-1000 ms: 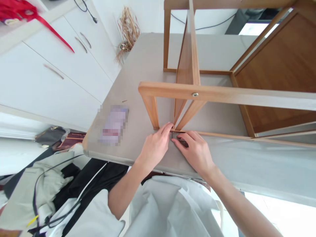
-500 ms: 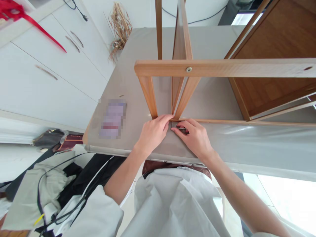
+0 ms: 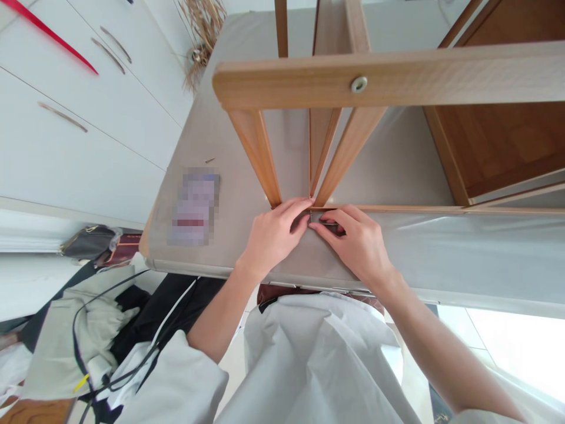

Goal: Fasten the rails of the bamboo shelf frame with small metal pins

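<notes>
A wooden frame (image 3: 286, 84) of slats and panels stands on its side on the table. At its near bottom rail, my left hand (image 3: 276, 235) has its fingertips over the wood and its thumb on the near side, beside a small screw (image 3: 311, 216). The screw sticks out of the rail towards me. To the right of it, my right hand (image 3: 362, 244) is closed on a thin metal hex key (image 3: 329, 223), mostly hidden by the fingers. The key's tip is close to the screw; whether it is seated in the head cannot be made out.
A phone-like blurred item (image 3: 194, 206) lies on the table (image 3: 233, 176) to the left, with a loose screw (image 3: 210, 160) above it. White cabinets (image 3: 88, 153) line the left side. Clothes and cables (image 3: 83, 330) are heaped at lower left.
The view has moved closer to the frame, which looks larger. My left thumb has come nearer the screw. My right hand still grips the hex key at the rail.
</notes>
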The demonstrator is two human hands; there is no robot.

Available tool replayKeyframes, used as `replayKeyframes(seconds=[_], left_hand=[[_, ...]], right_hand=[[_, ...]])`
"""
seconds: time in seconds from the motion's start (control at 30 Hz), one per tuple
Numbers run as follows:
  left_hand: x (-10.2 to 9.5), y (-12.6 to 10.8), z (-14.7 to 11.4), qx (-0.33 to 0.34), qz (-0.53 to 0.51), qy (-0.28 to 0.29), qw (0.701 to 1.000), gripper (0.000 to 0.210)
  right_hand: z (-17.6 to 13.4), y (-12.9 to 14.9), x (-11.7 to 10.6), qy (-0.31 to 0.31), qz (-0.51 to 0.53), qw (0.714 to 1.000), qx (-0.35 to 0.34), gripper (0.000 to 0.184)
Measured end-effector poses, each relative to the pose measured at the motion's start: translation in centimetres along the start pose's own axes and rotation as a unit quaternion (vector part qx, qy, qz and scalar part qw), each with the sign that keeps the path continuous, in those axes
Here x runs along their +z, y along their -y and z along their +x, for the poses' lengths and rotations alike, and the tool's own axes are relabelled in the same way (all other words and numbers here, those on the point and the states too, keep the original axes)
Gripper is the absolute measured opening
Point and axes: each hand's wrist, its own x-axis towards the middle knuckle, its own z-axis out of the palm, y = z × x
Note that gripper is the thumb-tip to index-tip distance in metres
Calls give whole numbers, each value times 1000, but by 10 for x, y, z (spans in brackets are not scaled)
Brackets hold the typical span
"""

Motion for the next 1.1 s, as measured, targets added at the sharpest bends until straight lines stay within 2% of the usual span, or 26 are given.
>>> replayKeyframes(seconds=[0.53, 0.83, 1.1], left_hand=[[2, -2, -3, -20, -8, -20, 1000, 33], [0, -1, -2, -24, -24, -9, 999, 30], [0, -1, -2, -26, -38, -7, 999, 29]], right_hand=[[0, 2, -6, 55, -8, 998, -37, 15], [-2, -2, -10, 63, 8, 996, -58, 20], [-5, -3, -11, 58, 21, 997, -47, 21]])
